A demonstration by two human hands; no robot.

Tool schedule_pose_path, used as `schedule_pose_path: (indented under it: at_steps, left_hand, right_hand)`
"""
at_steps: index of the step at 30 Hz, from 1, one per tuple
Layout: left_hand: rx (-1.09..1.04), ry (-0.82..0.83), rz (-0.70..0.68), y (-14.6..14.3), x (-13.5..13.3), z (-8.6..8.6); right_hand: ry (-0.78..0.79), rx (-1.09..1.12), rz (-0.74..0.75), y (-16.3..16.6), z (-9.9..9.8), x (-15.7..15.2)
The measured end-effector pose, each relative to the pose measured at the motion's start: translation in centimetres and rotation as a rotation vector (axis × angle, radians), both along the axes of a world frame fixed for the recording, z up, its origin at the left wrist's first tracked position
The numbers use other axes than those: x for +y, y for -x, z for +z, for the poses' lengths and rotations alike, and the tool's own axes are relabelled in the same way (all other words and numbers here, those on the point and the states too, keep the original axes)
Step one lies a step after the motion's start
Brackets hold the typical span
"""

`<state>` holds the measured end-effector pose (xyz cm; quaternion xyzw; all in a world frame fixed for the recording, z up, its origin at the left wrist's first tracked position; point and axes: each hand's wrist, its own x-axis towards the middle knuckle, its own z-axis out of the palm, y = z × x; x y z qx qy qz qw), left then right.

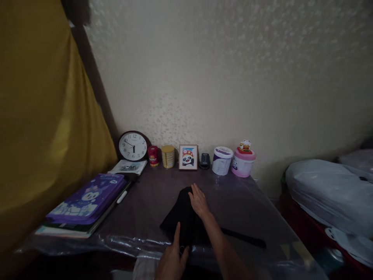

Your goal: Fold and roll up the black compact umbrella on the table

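A black cloth item [184, 212] lies bunched on the table in front of me; its exact kind is unclear. It is narrow at its far end and flares to a point on the left. A black strap-like piece [244, 237] stretches out from beneath my right forearm. My right hand [198, 199] rests flat on the far right side of the cloth, fingers outstretched. At the near end, my left hand [172, 256] has its index finger extended along the cloth and its thumb apart. A small shiny ring [182, 249] shows between that thumb and finger.
Along the wall stand a clock [133, 146], a red can [153, 156], a yellow tin [168, 156], a panda picture frame [188, 157] and two tubs [222, 161]. A purple case [89, 198] lies on books at left, beside a white marker [121, 197]. Clear plastic covers the table [236, 206].
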<state>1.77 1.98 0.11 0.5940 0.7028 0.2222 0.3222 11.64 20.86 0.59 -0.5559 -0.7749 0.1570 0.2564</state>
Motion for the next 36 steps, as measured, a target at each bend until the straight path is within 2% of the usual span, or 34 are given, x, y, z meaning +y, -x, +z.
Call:
schedule_pose_path:
  at_steps: [4,7,11,17,22,26,29,32,36]
  left_hand:
    - [0.065,0.0,-0.002,-0.3,0.0,0.3]
    - [0.16,0.014,-0.026,-0.9,0.0,0.7]
    - [0.274,0.068,-0.051,-2.1,0.2,1.9]
    - [0.347,0.151,-0.039,-3.2,0.3,3.8]
    - [0.317,0.136,-0.059,-2.8,0.3,3.6]
    - [0.17,0.052,-0.066,-1.6,0.0,2.2]
    - [-0.076,-0.041,-0.054,-0.4,-0.4,0.8]
    - [-0.355,-0.139,0.042,0.4,-0.9,-0.8]
    - [-0.583,0.004,0.205,0.1,-1.5,-2.4]
  right_hand:
    - [0.095,0.2,-0.15,-0.8,-1.1,-2.5]
    - [0.14,0.207,-0.192,-0.2,-1.7,-3.9]
    - [0.166,0.178,-0.256,1.5,-1.6,-4.3]
    - [0.167,0.054,-0.325,3.5,0.1,-4.3]
    - [0.155,-0.049,-0.365,3.9,0.3,-4.6]
    - [0.14,-0.078,-0.363,3.9,0.2,-4.6]
    - [0.144,-0.081,-0.362,4.0,0.3,-4.6]
    - [0.159,-0.055,-0.343,3.9,0.3,-4.6]
    - [0.147,-0.025,-0.328,3.9,0.1,-4.5]
